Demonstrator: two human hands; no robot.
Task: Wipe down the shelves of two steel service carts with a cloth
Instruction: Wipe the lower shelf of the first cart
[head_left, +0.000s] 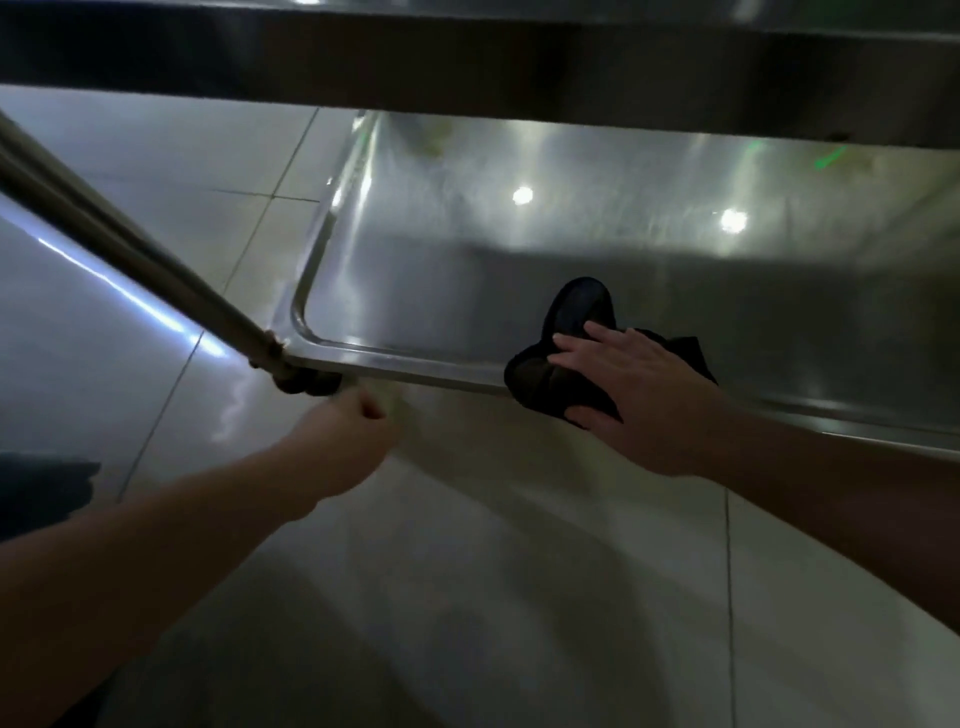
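A steel cart's low shelf (415, 270) fills the middle of the head view, shiny and reflecting ceiling lights. A black cloth (571, 322) lies bunched over the shelf's near rim. My right hand (618, 384) presses flat on the cloth, fingers spread, thumb under the rim side. My left hand (343, 441) hovers curled just below the shelf's near left corner, close to the caster (306, 382), with nothing visible in it. The upper shelf's edge (467, 62) crosses the top of the view.
A steel cart post (130, 244) slants from the upper left down to the shelf corner. Pale glossy floor tiles (467, 571) lie below and to the left. A dark object (41, 493) sits at the left edge.
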